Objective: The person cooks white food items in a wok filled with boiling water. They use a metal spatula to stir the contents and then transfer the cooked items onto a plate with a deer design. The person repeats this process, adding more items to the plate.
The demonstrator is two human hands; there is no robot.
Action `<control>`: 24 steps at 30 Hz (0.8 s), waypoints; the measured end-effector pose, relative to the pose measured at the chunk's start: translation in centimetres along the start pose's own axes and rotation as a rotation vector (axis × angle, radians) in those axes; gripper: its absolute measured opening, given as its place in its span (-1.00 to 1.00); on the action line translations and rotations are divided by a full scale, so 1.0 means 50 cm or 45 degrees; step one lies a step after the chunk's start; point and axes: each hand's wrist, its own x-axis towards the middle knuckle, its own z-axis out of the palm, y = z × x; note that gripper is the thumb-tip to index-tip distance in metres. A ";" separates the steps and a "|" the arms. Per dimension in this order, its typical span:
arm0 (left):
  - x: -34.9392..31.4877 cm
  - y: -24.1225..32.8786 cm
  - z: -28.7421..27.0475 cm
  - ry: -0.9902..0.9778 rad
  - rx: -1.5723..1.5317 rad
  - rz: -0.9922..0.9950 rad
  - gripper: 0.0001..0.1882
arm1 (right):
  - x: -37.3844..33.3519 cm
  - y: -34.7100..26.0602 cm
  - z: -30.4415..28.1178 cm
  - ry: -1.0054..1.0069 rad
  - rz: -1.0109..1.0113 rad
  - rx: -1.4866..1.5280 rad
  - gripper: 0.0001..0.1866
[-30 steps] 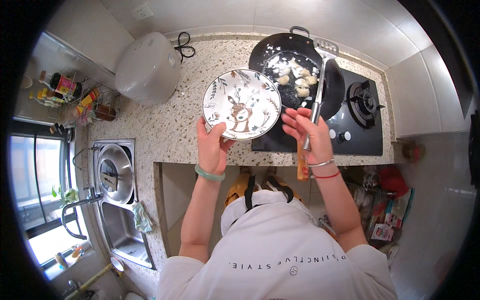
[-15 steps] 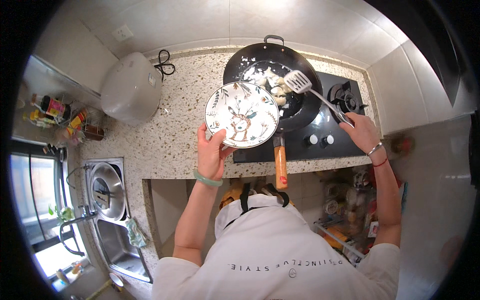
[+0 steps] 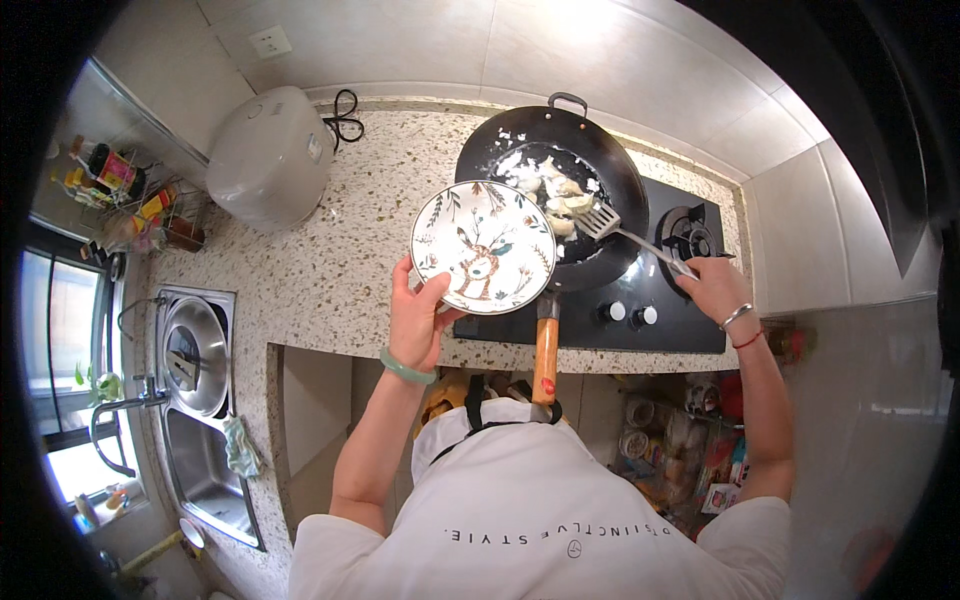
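My left hand [image 3: 417, 318] is closed on the rim of a white plate [image 3: 510, 270] painted with a deer and sprigs, its thumb over the near edge. The plate overlaps the near left side of a black wok [image 3: 615, 255] on the stove. Pale food pieces and white bits [image 3: 555, 180] lie in the wok, partly hidden by the plate. My right hand [image 3: 715, 290] grips the handle of a slotted metal spatula [image 3: 600, 221], whose blade is inside the wok against the food. The wok's wooden handle [image 3: 546, 355] points toward me.
The black gas stove [image 3: 670, 325] has a second burner [image 3: 690, 235] at the right. A pale rice cooker [image 3: 265, 165] stands on the speckled counter [image 3: 380, 200] at the back left. Farther left are a steel sink [image 3: 205, 480], a round lid [image 3: 190, 350] and a rack of bottles [image 3: 110, 175].
The spatula blade has gone down from above the wok's right side into the food. The plate remains beside the wok in my left hand. The whole view has shifted slightly.
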 end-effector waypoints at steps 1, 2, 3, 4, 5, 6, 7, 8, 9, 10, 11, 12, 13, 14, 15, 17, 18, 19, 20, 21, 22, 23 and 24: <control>-0.001 0.000 0.001 0.010 -0.001 0.005 -0.43 | 0.008 -0.002 0.013 0.009 -0.009 0.072 -0.71; 0.000 0.000 0.001 0.016 0.007 0.000 -0.44 | 0.019 0.000 0.038 0.039 -0.020 0.116 -0.70; 0.001 -0.001 0.002 0.019 0.014 -0.005 -0.44 | 0.031 0.003 0.066 0.072 -0.030 0.159 -0.69; 0.002 0.000 0.003 0.021 0.021 -0.010 -0.44 | 0.041 0.004 0.087 0.106 -0.039 0.202 -0.68; 0.003 0.000 0.004 0.021 0.031 -0.020 -0.47 | 0.050 -0.004 0.103 0.093 -0.043 0.260 -0.68; 0.002 0.001 0.005 0.022 0.040 -0.027 -0.50 | 0.059 -0.013 0.119 0.125 -0.048 0.283 -0.69; 0.001 0.002 0.006 0.023 0.048 -0.034 -0.52 | 0.068 -0.023 0.134 0.157 -0.052 0.305 -0.69; 0.000 0.001 0.007 0.022 0.046 -0.030 -0.52 | 0.073 -0.035 0.142 0.190 -0.057 0.327 -0.70; -0.001 0.001 0.007 0.021 0.044 -0.027 -0.52 | 0.077 -0.047 0.144 0.204 -0.082 0.328 -0.71; -0.002 0.001 0.009 0.020 0.042 -0.024 -0.52 | 0.083 -0.051 0.153 0.214 -0.085 0.379 -0.71; -0.001 0.000 0.011 0.022 0.045 -0.025 -0.52 | 0.089 -0.056 0.162 0.225 -0.087 0.428 -0.71; -0.001 -0.001 0.013 0.024 0.048 -0.027 -0.53 | 0.093 -0.060 0.168 0.237 -0.089 0.477 -0.71; -0.001 -0.002 0.016 0.026 0.052 -0.028 -0.53 | 0.096 -0.065 0.172 0.224 -0.080 0.474 -0.71; 0.000 -0.003 0.019 0.023 0.054 -0.026 -0.53 | 0.099 -0.070 0.176 0.227 -0.078 0.500 -0.71; 0.001 -0.004 0.023 0.019 0.056 -0.025 -0.53 | 0.103 -0.074 0.182 0.230 -0.076 0.525 -0.71; 0.003 -0.007 0.028 0.013 0.058 -0.026 -0.52 | 0.104 -0.081 0.187 0.251 -0.087 0.588 -0.72; 0.004 -0.009 0.030 0.012 0.059 -0.029 -0.52 | 0.106 -0.083 0.190 0.258 -0.103 0.610 -0.73; 0.004 -0.011 0.031 0.010 0.059 -0.032 -0.52 | 0.107 -0.084 0.195 0.265 -0.117 0.632 -0.73; 0.003 -0.012 0.033 0.016 0.064 -0.033 -0.52 | 0.107 -0.086 0.196 0.271 -0.133 0.652 -0.73; 0.002 -0.011 0.035 0.021 0.069 -0.034 -0.51 | 0.106 -0.088 0.194 0.255 -0.126 0.655 -0.73; 0.001 -0.011 0.037 0.025 0.074 -0.036 -0.51 | 0.102 -0.089 0.190 0.239 -0.118 0.658 -0.74; -0.001 -0.012 0.037 0.028 0.075 -0.036 -0.51 | 0.099 -0.091 0.186 0.221 -0.112 0.661 -0.74; -0.002 -0.012 0.038 0.030 0.076 -0.036 -0.50 | 0.095 -0.092 0.182 0.265 -0.135 0.600 -0.74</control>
